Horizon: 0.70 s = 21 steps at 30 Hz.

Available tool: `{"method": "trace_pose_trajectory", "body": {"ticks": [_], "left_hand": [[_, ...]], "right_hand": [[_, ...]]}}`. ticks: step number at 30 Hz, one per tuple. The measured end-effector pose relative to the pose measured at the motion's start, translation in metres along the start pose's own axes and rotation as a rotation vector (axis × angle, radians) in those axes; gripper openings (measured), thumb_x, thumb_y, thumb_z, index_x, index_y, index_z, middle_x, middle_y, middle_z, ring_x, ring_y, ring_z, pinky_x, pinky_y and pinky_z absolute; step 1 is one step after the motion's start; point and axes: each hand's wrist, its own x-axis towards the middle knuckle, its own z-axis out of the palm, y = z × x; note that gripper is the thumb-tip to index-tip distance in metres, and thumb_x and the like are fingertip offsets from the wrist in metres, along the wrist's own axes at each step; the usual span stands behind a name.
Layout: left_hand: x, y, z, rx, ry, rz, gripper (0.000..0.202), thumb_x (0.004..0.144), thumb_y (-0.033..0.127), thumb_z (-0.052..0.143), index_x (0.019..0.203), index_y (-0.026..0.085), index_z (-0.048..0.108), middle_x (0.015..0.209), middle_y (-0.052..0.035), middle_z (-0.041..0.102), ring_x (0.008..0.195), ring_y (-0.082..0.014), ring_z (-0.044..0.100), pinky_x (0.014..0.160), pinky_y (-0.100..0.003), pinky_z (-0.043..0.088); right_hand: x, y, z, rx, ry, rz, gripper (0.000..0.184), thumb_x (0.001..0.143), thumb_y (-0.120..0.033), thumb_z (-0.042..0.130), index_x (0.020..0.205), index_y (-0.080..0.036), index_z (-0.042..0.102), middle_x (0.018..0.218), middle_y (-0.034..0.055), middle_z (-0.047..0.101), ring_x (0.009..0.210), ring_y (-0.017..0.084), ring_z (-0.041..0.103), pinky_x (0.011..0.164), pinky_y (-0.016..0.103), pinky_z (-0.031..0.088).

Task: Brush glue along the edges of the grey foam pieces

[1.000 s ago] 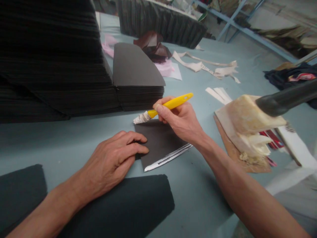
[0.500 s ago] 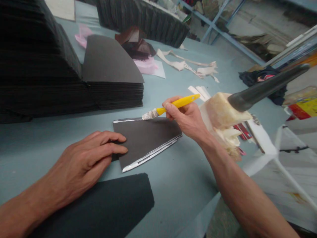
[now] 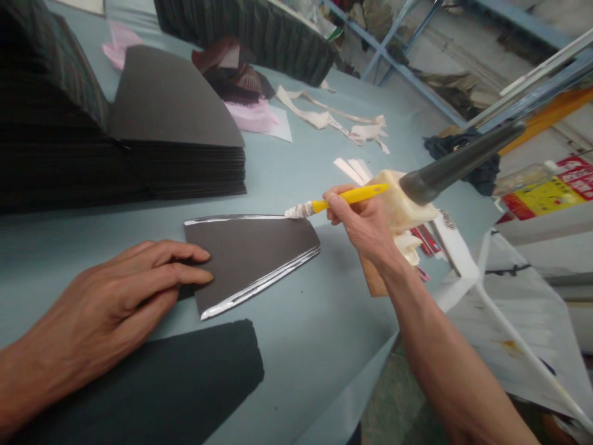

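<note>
A dark grey tapered panel (image 3: 252, 250) lies flat on the table, with a glossy white coating along its near and far long edges. My left hand (image 3: 134, 287) rests on the panel's left end, fingers stretched out and its fingertips pressing the surface. Between the thumb and fingers of my right hand (image 3: 359, 219) is a paintbrush (image 3: 354, 194) with a yellow handle. Its white-caked bristles touch the far edge of the panel close to the right end. Some dark material shows under my left fingertips, mostly hidden.
Tall stacks of black panels (image 3: 185, 170) stand at the back left. Nearer me lies a dark sheet (image 3: 185, 377). Beyond my right hand sits a cream block-like container (image 3: 407, 213) with a thick dark handle (image 3: 458, 164). White strips (image 3: 308, 111) lie across the blue table (image 3: 301, 346).
The brush in my right hand has slid rightwards along the panel's far edge, lengthening the white coating there. My left hand stays on the panel. The whole view has shifted slightly.
</note>
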Motion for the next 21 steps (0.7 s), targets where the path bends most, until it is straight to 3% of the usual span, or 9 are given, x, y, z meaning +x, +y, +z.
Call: {"method": "trace_pose_trajectory", "body": {"ticks": [6, 10, 14, 21], "left_hand": [[0.001, 0.003, 0.001, 0.025, -0.019, -0.009, 0.041, 0.11, 0.03, 0.038, 0.113, 0.036, 0.079, 0.135, 0.0046, 0.073, 0.124, -0.0161, 0.067, 0.108, -0.032, 0.048], [0.003, -0.003, -0.004, 0.015, -0.053, 0.03, 0.036, 0.108, 0.026, 0.045, 0.117, 0.034, 0.078, 0.139, 0.0018, 0.073, 0.125, -0.0201, 0.067, 0.11, -0.036, 0.049], [0.005, -0.005, -0.01, 0.038, -0.14, 0.082, 0.034, 0.103, 0.023, 0.052, 0.122, 0.033, 0.078, 0.141, 0.0006, 0.072, 0.124, -0.0223, 0.068, 0.111, -0.036, 0.052], [0.004, 0.005, -0.003, 0.016, -0.058, 0.034, 0.038, 0.106, 0.02, 0.042, 0.113, 0.029, 0.078, 0.134, -0.0015, 0.074, 0.119, -0.0204, 0.069, 0.107, -0.035, 0.051]], "right_hand": [[-0.01, 0.001, -0.026, -0.077, 0.089, 0.023, 0.038, 0.09, -0.059, 0.08, 0.089, -0.021, 0.074, 0.067, -0.0032, 0.063, 0.062, 0.01, 0.056, 0.057, 0.025, 0.045], [-0.013, -0.008, -0.026, -0.056, 0.161, -0.002, 0.037, 0.088, -0.057, 0.083, 0.086, -0.021, 0.074, 0.066, -0.0037, 0.063, 0.061, 0.01, 0.056, 0.058, 0.025, 0.048], [-0.012, -0.02, 0.007, 0.076, 0.161, 0.046, 0.041, 0.087, -0.061, 0.083, 0.09, -0.021, 0.074, 0.065, -0.0044, 0.065, 0.059, 0.011, 0.059, 0.059, 0.025, 0.053], [-0.005, -0.034, 0.076, 0.265, 0.023, 0.13, 0.045, 0.086, -0.064, 0.083, 0.087, -0.02, 0.071, 0.065, -0.004, 0.066, 0.058, 0.009, 0.059, 0.057, 0.022, 0.051]]}}
